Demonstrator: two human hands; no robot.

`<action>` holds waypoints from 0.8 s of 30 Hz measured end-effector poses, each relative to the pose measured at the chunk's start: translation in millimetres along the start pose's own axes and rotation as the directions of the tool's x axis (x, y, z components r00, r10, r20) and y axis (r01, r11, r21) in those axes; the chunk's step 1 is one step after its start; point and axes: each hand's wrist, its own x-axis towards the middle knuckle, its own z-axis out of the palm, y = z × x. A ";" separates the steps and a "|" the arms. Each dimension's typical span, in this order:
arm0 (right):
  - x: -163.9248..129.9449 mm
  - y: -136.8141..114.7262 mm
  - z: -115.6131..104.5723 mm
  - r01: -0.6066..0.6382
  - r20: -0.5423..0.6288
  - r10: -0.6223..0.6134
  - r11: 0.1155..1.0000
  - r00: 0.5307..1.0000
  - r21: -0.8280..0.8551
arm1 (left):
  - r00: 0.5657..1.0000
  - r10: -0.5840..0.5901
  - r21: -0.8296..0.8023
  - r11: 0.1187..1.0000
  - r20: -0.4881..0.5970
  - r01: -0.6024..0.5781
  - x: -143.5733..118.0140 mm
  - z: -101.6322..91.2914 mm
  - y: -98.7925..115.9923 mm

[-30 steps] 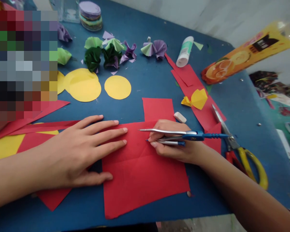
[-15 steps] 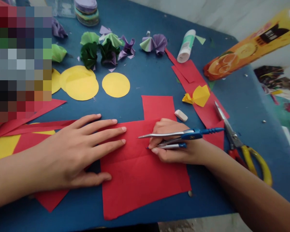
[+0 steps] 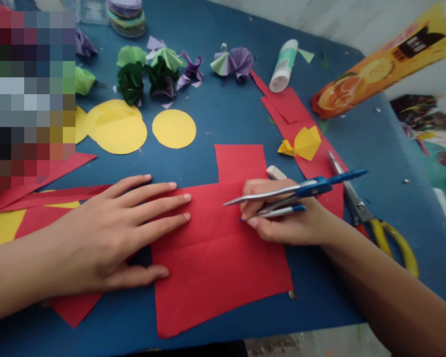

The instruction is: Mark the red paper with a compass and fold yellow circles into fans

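Blue-and-silver metal drawing compass (image 3: 315, 185), over the upper right of the creased red paper sheet (image 3: 215, 277). Right hand (image 3: 299, 228) clamped on it: thumb and fingers pinched low on the legs, near the tip of a slim silver pen with a blue end (image 3: 280, 211). Low pinch probably for fine control of the tip. Whether pen tip or compass point touches paper: cannot tell.

Left hand (image 3: 119, 238) grips nothing: flat, fingers spread apart, fingertips and thumb tip on the sheet's left side, presumably to stop it sliding. Palm over red and yellow paper scraps.

Smaller red paper rectangle (image 3: 241, 163) at the sheet's top edge. White block eraser (image 3: 276, 172) just beyond the right hand, likely kept within reach; yellow-handled metal scissors (image 3: 362, 210) right of it, blades spread.

Containers: tall bottle with orange fruit-print label (image 3: 379, 64), back right, contents hidden by label. White-and-green glue stick tube (image 3: 284, 64), inside not visible. Round lilac-topped clear tub (image 3: 127, 19), top edge, coloured layers inside. Clear plastic box (image 3: 92, 12) beside it, cut off, contents unclear.
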 end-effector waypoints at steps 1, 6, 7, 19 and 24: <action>0.6 -0.2 -0.2 0.000 -0.050 -0.001 1.000 0.999 -0.019 | 1.000 0.000 0.002 1.000 0.001 0.000 -0.1 -0.2 0.3; 4.1 -1.4 -0.1 0.024 -0.117 -0.048 0.980 0.992 -0.196 | 1.000 0.014 0.009 1.000 0.004 -0.014 -1.3 -0.5 -0.3; 4.4 -1.6 0.1 0.012 -0.113 -0.037 0.976 0.993 -0.215 | 1.000 0.014 0.009 1.000 0.001 -0.014 -1.6 -0.3 -0.6; 5.1 -2.8 1.7 0.015 -0.098 -0.052 0.936 0.994 -0.351 | 1.000 0.021 0.023 1.000 0.008 -0.021 -0.9 0.5 -0.6; 4.3 -1.2 2.7 0.032 -0.090 -0.065 0.941 0.994 -0.336 | 1.000 0.029 0.036 0.999 0.010 -0.030 -1.1 0.1 -0.1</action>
